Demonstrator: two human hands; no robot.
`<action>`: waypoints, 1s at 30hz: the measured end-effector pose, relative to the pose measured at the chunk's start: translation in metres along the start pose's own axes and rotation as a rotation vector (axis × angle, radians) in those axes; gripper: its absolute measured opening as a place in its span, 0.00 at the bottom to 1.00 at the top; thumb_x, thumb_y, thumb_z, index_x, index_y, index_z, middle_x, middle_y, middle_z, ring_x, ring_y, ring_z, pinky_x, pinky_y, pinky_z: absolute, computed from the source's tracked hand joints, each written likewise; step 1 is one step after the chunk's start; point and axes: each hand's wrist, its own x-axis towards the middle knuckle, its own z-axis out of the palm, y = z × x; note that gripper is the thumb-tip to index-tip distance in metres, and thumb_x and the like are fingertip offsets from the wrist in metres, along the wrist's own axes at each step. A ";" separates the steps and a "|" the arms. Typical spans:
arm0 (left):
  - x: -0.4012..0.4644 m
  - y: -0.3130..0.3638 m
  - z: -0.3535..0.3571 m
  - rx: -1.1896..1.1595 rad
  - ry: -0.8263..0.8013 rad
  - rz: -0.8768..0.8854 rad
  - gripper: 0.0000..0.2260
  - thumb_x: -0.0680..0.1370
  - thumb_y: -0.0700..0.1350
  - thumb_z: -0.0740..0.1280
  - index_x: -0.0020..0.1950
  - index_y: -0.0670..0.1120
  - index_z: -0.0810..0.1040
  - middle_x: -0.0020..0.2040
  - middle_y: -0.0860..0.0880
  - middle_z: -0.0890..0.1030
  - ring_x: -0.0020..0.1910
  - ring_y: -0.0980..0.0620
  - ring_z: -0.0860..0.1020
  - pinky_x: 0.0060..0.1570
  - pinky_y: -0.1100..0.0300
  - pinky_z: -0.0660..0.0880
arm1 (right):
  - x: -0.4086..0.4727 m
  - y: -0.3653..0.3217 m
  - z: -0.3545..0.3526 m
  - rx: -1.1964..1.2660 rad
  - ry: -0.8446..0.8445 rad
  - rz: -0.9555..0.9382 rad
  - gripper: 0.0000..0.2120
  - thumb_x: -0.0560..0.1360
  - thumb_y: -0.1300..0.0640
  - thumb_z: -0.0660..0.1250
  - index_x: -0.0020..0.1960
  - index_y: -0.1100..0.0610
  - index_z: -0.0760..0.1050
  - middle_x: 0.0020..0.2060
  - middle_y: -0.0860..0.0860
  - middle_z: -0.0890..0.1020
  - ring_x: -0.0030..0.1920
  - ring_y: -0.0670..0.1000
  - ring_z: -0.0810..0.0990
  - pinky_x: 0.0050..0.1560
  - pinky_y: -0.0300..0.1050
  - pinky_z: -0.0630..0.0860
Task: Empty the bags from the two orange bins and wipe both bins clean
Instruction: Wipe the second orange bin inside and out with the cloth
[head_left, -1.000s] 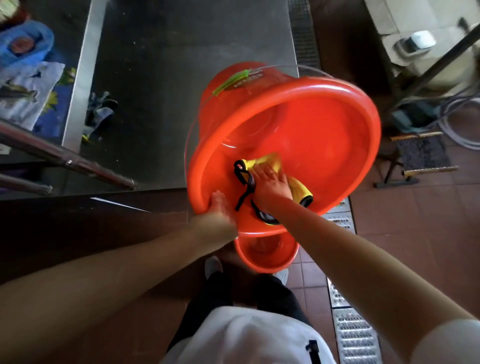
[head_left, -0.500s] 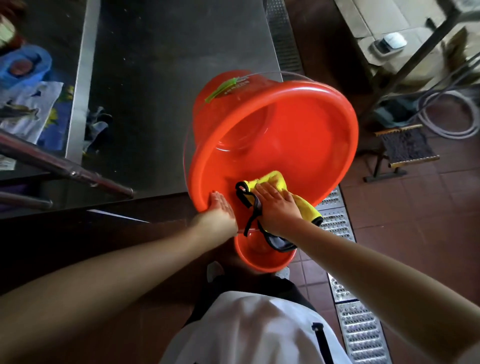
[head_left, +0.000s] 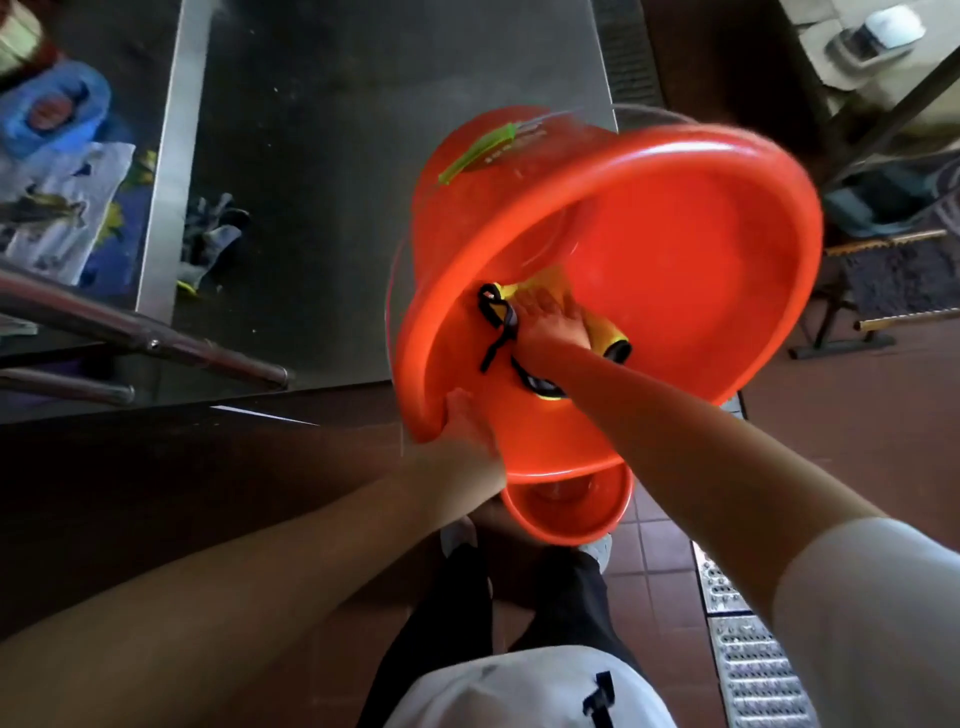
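Observation:
A large orange bin (head_left: 691, 270) is tilted on its side with its mouth toward me, over the edge of a steel table (head_left: 363, 130). My left hand (head_left: 467, 426) grips its near rim from below. Inside the bin, my right hand (head_left: 545, 322) presses a yellow cloth with black edging (head_left: 610, 338) flat against the lower inner wall. A second, smaller orange bin (head_left: 566, 512) stands on the floor just under the first, by my feet. No bag shows in either bin.
Work gloves (head_left: 210, 244) lie on the steel table. Printed plastic bags (head_left: 57, 208) sit at far left behind a metal rail (head_left: 145, 338). A floor drain grate (head_left: 753, 660) runs at lower right; a small stool (head_left: 888, 291) stands on the tiled floor.
My right hand has pushed the cloth back deeper into the bin after wiping toward the rim. The bin has tipped and swung slightly; my left hand keeps its grip on the rim.

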 end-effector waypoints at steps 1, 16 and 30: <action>-0.001 -0.001 -0.001 -0.068 -0.012 -0.028 0.24 0.75 0.56 0.70 0.55 0.36 0.83 0.52 0.39 0.84 0.52 0.44 0.83 0.51 0.59 0.77 | 0.009 -0.001 -0.003 0.005 0.000 0.000 0.24 0.84 0.53 0.46 0.80 0.51 0.56 0.79 0.48 0.58 0.80 0.52 0.50 0.77 0.60 0.43; -0.008 -0.006 0.021 -0.151 0.114 0.024 0.29 0.83 0.53 0.55 0.67 0.26 0.67 0.63 0.25 0.72 0.62 0.28 0.74 0.63 0.36 0.70 | -0.150 0.001 -0.025 0.072 -0.024 -0.199 0.41 0.74 0.29 0.60 0.79 0.48 0.56 0.78 0.49 0.61 0.78 0.52 0.56 0.74 0.55 0.54; -0.053 -0.079 0.040 -0.109 0.105 0.092 0.32 0.77 0.65 0.60 0.62 0.37 0.76 0.57 0.36 0.81 0.59 0.38 0.78 0.71 0.41 0.60 | -0.177 0.020 -0.041 -0.523 0.392 -0.512 0.23 0.69 0.53 0.74 0.64 0.55 0.80 0.58 0.52 0.84 0.60 0.56 0.82 0.55 0.52 0.77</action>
